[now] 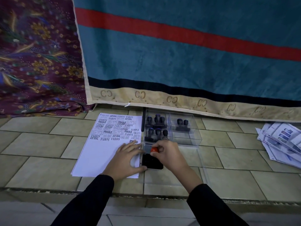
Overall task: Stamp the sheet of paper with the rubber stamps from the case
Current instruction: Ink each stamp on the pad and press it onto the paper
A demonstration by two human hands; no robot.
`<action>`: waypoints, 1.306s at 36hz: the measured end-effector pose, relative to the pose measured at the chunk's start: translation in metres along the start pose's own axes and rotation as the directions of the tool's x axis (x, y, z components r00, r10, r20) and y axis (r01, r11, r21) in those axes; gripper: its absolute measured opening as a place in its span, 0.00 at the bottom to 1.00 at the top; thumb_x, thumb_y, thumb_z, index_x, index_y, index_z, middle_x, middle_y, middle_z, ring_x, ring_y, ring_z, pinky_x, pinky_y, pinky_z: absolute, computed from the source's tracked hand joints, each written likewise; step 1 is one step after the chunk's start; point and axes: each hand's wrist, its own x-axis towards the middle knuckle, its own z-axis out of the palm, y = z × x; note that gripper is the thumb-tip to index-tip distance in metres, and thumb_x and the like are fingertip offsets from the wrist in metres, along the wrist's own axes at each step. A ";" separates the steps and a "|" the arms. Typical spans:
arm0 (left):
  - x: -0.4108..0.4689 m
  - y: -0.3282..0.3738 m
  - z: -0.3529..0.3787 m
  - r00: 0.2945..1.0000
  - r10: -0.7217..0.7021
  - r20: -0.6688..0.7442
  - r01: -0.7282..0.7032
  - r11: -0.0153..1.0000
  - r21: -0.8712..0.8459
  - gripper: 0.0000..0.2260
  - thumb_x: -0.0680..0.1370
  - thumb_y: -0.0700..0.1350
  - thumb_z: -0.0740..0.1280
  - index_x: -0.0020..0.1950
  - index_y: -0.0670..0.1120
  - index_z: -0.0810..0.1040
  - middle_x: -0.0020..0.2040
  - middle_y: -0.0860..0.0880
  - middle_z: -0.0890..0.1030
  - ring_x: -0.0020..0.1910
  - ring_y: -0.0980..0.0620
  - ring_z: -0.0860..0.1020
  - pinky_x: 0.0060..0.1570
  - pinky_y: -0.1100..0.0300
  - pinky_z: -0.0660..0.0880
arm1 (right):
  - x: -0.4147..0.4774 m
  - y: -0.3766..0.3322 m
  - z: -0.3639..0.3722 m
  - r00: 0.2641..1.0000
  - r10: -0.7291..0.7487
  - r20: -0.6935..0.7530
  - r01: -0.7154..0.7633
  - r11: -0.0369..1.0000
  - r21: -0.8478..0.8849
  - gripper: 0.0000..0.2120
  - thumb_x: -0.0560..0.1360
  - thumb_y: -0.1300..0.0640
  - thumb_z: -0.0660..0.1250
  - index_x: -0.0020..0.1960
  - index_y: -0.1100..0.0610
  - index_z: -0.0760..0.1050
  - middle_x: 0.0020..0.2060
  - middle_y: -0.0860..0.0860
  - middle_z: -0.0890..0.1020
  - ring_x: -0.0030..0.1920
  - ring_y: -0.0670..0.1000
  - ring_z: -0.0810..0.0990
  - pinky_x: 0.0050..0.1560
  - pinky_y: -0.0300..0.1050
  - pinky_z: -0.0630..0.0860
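Sheet of paper (104, 154) on tiled floor (40, 144), left hand (125, 160) flat; right grip (166, 154) clamped on red-knobbed stamp (154, 150).

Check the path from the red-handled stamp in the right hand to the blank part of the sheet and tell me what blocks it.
The left hand lies flat on the sheet of paper, right beside the red-handled stamp held by the right hand. It covers the nearest blank area; blank paper further left is unobstructed.

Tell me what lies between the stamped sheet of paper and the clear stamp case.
In the head view, a thin dark upright strip stands in the narrow gap between the sheet of paper and the clear case; otherwise only bare tile.
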 end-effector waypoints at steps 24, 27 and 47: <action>-0.011 -0.044 -0.031 0.895 -0.398 -0.201 0.430 0.889 0.159 0.19 0.81 0.52 0.57 0.73 0.53 0.67 0.77 0.52 0.61 0.78 0.52 0.53 0.75 0.43 0.43 | 0.014 -0.027 0.035 0.991 -0.132 0.037 0.129 0.988 0.087 0.14 0.70 0.57 0.73 0.55 0.57 0.80 0.51 0.55 0.83 0.46 0.50 0.82 0.47 0.29 0.74; -0.011 -0.043 -0.031 0.894 -0.403 -0.196 0.434 0.887 0.155 0.19 0.81 0.52 0.57 0.72 0.53 0.66 0.77 0.53 0.60 0.78 0.53 0.53 0.75 0.44 0.44 | 0.021 -0.029 0.040 0.984 -0.158 0.085 0.153 0.987 0.055 0.14 0.71 0.57 0.72 0.56 0.58 0.80 0.53 0.55 0.83 0.47 0.51 0.82 0.50 0.33 0.74; -0.011 -0.042 -0.032 0.891 -0.406 -0.204 0.436 0.891 0.129 0.19 0.81 0.51 0.57 0.72 0.53 0.67 0.77 0.53 0.61 0.77 0.54 0.53 0.75 0.45 0.44 | 0.030 -0.030 0.053 0.966 -0.208 0.150 0.214 0.977 -0.019 0.14 0.71 0.56 0.72 0.56 0.57 0.80 0.52 0.55 0.83 0.49 0.52 0.80 0.54 0.43 0.77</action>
